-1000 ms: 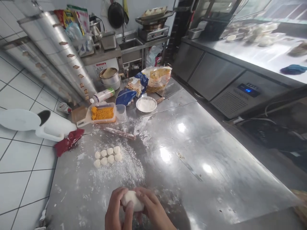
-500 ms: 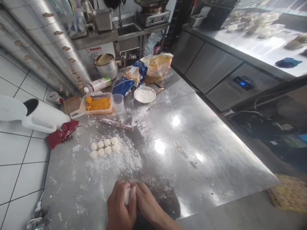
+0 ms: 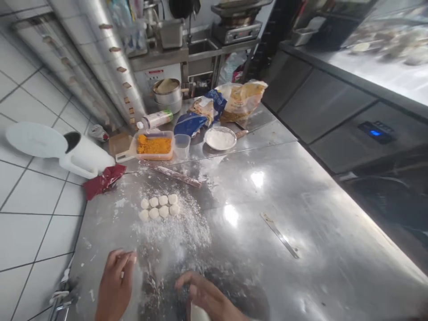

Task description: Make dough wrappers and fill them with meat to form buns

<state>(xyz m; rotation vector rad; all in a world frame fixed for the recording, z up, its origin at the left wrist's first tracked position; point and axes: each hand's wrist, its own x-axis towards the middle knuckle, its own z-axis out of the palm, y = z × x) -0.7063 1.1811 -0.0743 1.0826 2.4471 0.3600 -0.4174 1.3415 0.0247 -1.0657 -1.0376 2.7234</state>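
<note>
My left hand lies on the floured steel table at the lower left, fingers stretched out and close together, nothing in it. My right hand is at the bottom edge, fingers curled over a white dough lump that is mostly cut off by the frame. Several small dough balls sit in two rows on a flour patch just beyond my hands. A floured rolling pin lies behind them.
Behind the pin stand a tray of orange filling, a plastic cup, a bowl of flour, flour bags and stacked metal bowls. A white jug and red cloth are at the left. A metal strip lies to the right.
My hands, which were pressed together round the dough lump, have come apart. The left hand has moved left onto the floured table; the right keeps the dough. The view has shifted left.
</note>
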